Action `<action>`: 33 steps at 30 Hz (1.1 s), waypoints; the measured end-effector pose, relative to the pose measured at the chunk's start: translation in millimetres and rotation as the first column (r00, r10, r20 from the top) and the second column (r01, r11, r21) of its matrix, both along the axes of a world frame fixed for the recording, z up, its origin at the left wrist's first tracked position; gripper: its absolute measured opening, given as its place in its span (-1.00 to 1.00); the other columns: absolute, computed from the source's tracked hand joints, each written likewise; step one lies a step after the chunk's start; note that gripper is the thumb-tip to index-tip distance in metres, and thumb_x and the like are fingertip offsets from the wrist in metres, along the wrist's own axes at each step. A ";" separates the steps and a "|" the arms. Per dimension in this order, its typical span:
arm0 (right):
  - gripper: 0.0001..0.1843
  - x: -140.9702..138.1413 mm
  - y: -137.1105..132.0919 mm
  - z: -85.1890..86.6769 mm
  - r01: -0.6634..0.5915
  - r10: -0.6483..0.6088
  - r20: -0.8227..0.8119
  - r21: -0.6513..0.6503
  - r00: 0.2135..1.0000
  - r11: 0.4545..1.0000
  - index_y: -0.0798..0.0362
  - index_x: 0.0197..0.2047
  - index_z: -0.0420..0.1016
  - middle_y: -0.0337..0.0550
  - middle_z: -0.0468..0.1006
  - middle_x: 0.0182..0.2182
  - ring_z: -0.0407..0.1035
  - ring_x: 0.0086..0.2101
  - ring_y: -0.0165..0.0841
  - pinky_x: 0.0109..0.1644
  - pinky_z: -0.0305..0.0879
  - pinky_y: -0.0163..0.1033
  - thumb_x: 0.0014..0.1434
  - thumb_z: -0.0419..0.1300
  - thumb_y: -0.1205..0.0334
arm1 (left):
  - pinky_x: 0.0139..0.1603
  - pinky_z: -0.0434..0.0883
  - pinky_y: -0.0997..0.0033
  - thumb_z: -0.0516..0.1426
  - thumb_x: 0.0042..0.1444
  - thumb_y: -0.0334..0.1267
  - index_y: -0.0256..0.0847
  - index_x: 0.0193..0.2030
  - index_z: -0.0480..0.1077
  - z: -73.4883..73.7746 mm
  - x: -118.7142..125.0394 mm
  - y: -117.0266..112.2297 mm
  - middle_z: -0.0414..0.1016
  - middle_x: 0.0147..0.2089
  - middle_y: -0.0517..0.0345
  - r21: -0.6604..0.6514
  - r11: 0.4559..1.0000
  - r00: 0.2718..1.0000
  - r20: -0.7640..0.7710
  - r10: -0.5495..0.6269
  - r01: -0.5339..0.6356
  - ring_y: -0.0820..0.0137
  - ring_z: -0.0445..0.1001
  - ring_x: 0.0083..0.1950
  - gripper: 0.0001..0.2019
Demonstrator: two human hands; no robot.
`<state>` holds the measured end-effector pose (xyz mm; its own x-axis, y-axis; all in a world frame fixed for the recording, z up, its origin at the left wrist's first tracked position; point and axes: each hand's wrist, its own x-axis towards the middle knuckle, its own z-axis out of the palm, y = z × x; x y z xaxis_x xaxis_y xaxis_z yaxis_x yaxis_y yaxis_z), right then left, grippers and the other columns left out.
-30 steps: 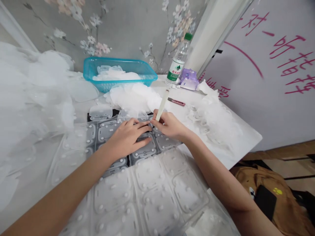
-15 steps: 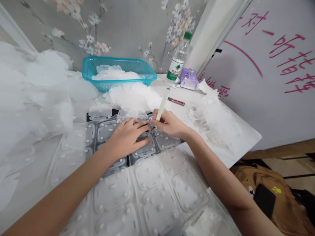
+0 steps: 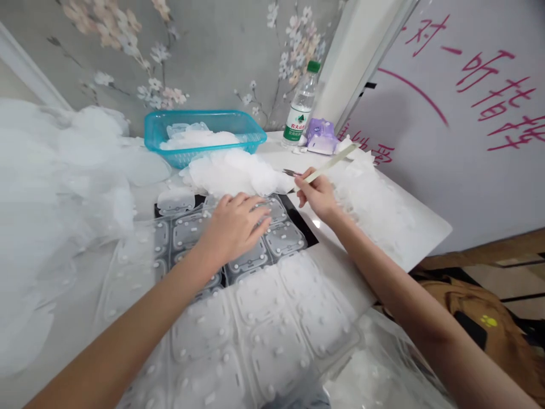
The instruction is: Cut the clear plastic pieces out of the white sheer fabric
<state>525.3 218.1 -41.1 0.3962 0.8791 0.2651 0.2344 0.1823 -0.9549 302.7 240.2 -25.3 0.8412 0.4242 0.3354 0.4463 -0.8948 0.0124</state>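
My left hand (image 3: 236, 227) lies palm down with fingers stretched out on a translucent molded plastic sheet (image 3: 286, 238), which has rounded-square sections and small raised knobs. Beneath that part of the sheet is a black mat (image 3: 300, 218). Beyond the sheet's right edge, my right hand (image 3: 317, 196) is raised, its fingers closed round a slim, pale stick-like tool (image 3: 334, 162). The tool slants up to the right; its lower end is hidden by my fingers. A pink-handled cutter (image 3: 290, 172) lies on the table, partly covered by that hand.
A blue basket (image 3: 204, 149) holds white cut pieces, with a pile of pieces (image 3: 238, 173) before it. A water bottle (image 3: 298, 116) and purple packet (image 3: 320, 136) stand behind. White scraps (image 3: 374, 199) lie right; a large translucent heap (image 3: 63, 193) is left.
My right hand has lifted off the sheet and moved right, and its tool has tipped from near upright to slanting right. My left hand stays on the sheet, fingers closer together.
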 end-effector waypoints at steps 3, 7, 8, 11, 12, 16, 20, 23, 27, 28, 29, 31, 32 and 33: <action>-0.55 -4.8 3.6 -20.0 -0.049 0.049 -0.022 -0.029 0.999 0.998 0.02 -0.45 0.17 -0.46 0.27 -0.75 0.14 -0.80 -0.55 -0.76 0.13 -0.40 -0.05 0.25 -0.14 | 0.16 0.21 0.15 -0.09 0.28 -0.13 -0.24 0.07 0.37 -9.2 19.5 -1.9 0.35 0.21 -0.01 -0.070 0.991 0.993 -0.033 -0.115 0.113 0.20 0.28 0.22 -0.62; -0.60 -7.2 2.6 -29.3 -0.066 0.067 0.041 -0.014 0.997 0.998 0.02 -0.44 0.17 -0.45 0.25 -0.72 0.14 -0.78 -0.56 -0.75 0.11 -0.41 0.02 0.21 -0.10 | 0.25 0.12 0.05 -0.13 0.29 -0.03 -0.21 0.19 0.26 -31.0 30.2 -0.1 0.18 0.32 -0.04 -0.153 0.988 0.994 -0.104 -0.044 0.028 0.11 0.10 0.34 -0.54; -0.61 -6.6 2.6 -29.8 -0.074 0.075 0.064 -0.013 0.995 0.997 0.02 -0.44 0.17 -0.44 0.25 -0.71 0.15 -0.78 -0.56 -0.75 0.11 -0.41 0.04 0.20 -0.09 | 0.26 0.11 0.03 -0.14 0.29 -0.02 -0.19 0.21 0.25 -34.4 30.2 0.5 0.15 0.34 -0.03 -0.164 0.986 0.993 -0.111 -0.036 0.017 0.10 0.08 0.35 -0.54; -0.61 -3.7 4.2 -30.6 -0.097 0.097 0.093 -0.002 0.991 0.995 0.01 -0.43 0.17 -0.43 0.25 -0.69 0.16 -0.77 -0.55 -0.74 0.12 -0.39 0.06 0.19 -0.11 | 0.27 0.10 0.06 -0.14 0.29 -0.01 -0.17 0.20 0.25 -37.4 28.7 2.0 0.15 0.35 0.00 -0.165 0.986 0.995 -0.095 -0.029 0.013 0.13 0.08 0.35 -0.54; -0.59 -2.9 5.2 -30.9 -0.104 0.103 0.086 0.005 0.991 0.995 0.01 -0.42 0.17 -0.43 0.25 -0.69 0.15 -0.77 -0.54 -0.73 0.12 -0.38 0.05 0.18 -0.13 | 0.27 0.10 0.08 -0.14 0.28 -0.01 -0.16 0.19 0.26 -36.7 28.4 2.4 0.16 0.34 0.02 -0.160 0.987 0.996 -0.083 -0.028 0.015 0.14 0.08 0.35 -0.54; -0.55 -2.5 8.5 -32.0 -0.137 0.136 0.079 0.010 0.988 0.990 0.01 -0.40 0.16 -0.42 0.26 -0.67 0.15 -0.76 -0.55 -0.72 0.12 -0.37 0.05 0.16 -0.20 | 0.21 0.18 0.10 -0.09 0.26 0.00 -0.17 0.15 0.30 -32.9 29.8 3.8 0.25 0.29 0.07 -0.137 0.990 0.997 -0.069 -0.021 0.012 0.14 0.14 0.29 -0.56; -0.56 -4.8 8.8 -32.0 -0.141 0.143 0.156 -0.024 0.977 0.990 0.02 -0.41 0.17 -0.39 0.29 -0.66 0.15 -0.75 -0.55 -0.71 0.07 -0.38 0.07 0.16 -0.19 | 0.15 0.22 0.04 -0.10 0.26 -0.01 -0.16 0.16 0.28 -32.9 31.6 3.6 0.25 0.29 0.09 -0.112 0.994 0.995 -0.096 -0.015 0.004 0.10 0.14 0.28 -0.56; -0.57 -5.8 8.5 -31.8 -0.127 0.131 0.196 -0.035 0.972 0.991 0.02 -0.42 0.17 -0.39 0.29 -0.66 0.14 -0.75 -0.55 -0.71 0.04 -0.38 0.08 0.15 -0.18 | 0.11 0.24 0.02 -0.09 0.25 0.00 -0.12 0.15 0.28 -33.4 32.2 3.6 0.18 0.33 0.11 -0.096 0.995 0.995 -0.102 0.000 -0.010 0.09 0.15 0.26 -0.57; -0.58 -5.5 8.8 -32.2 -0.110 0.113 0.225 -0.025 0.968 0.994 0.01 -0.41 0.17 -0.37 0.29 -0.66 0.16 -0.74 -0.53 -0.70 0.06 -0.36 0.10 0.13 -0.17 | 0.05 0.27 0.01 -0.09 0.24 0.02 -0.09 0.13 0.30 -31.3 32.8 4.5 0.20 0.32 0.14 -0.080 0.997 0.992 -0.125 0.003 -0.013 0.07 0.18 0.23 -0.58; -0.59 -5.4 9.0 -32.5 -0.107 0.109 0.230 -0.023 0.967 0.994 0.01 -0.40 0.17 -0.37 0.29 -0.65 0.17 -0.74 -0.52 -0.70 0.07 -0.36 0.11 0.13 -0.17 | 0.03 0.28 0.01 -0.10 0.24 0.02 -0.09 0.13 0.30 -30.6 32.9 4.6 0.20 0.32 0.14 -0.078 0.997 0.992 -0.129 0.003 -0.013 0.07 0.18 0.23 -0.58; -0.60 -5.4 9.4 -32.7 -0.105 0.108 0.232 -0.025 0.967 0.994 0.01 -0.40 0.17 -0.36 0.29 -0.65 0.17 -0.74 -0.52 -0.69 0.07 -0.35 0.11 0.13 -0.16 | 0.03 0.28 0.01 -0.09 0.24 0.02 -0.09 0.13 0.30 -30.0 33.0 4.8 0.21 0.32 0.14 -0.078 0.997 0.991 -0.131 0.003 -0.013 0.07 0.18 0.23 -0.58; -0.62 -5.5 10.1 -33.2 -0.105 0.111 0.230 -0.036 0.967 0.994 0.01 -0.40 0.17 -0.36 0.29 -0.65 0.17 -0.74 -0.51 -0.69 0.07 -0.35 0.12 0.13 -0.12 | 0.02 0.28 0.01 -0.08 0.23 0.02 -0.07 0.12 0.30 -29.3 33.3 4.8 0.21 0.31 0.15 -0.082 0.997 0.992 -0.130 0.004 -0.015 0.06 0.18 0.22 -0.58; -0.64 -5.6 10.5 -33.2 -0.108 0.115 0.229 -0.044 0.967 0.993 0.01 -0.40 0.17 -0.36 0.29 -0.65 0.16 -0.74 -0.51 -0.69 0.07 -0.34 0.12 0.13 -0.10 | 0.02 0.28 0.01 -0.08 0.23 0.02 -0.07 0.12 0.30 -29.3 33.4 4.9 0.21 0.32 0.15 -0.083 0.996 0.992 -0.127 0.004 -0.015 0.06 0.18 0.22 -0.59; -0.66 -5.6 10.7 -32.9 -0.111 0.120 0.233 -0.053 0.965 0.992 0.01 -0.40 0.17 -0.36 0.29 -0.64 0.16 -0.73 -0.51 -0.68 0.07 -0.34 0.13 0.13 -0.07 | 0.02 0.28 0.01 -0.07 0.22 0.02 -0.07 0.12 0.30 -29.3 33.6 4.9 0.20 0.32 0.15 -0.084 0.996 0.992 -0.125 0.005 -0.015 0.06 0.18 0.22 -0.59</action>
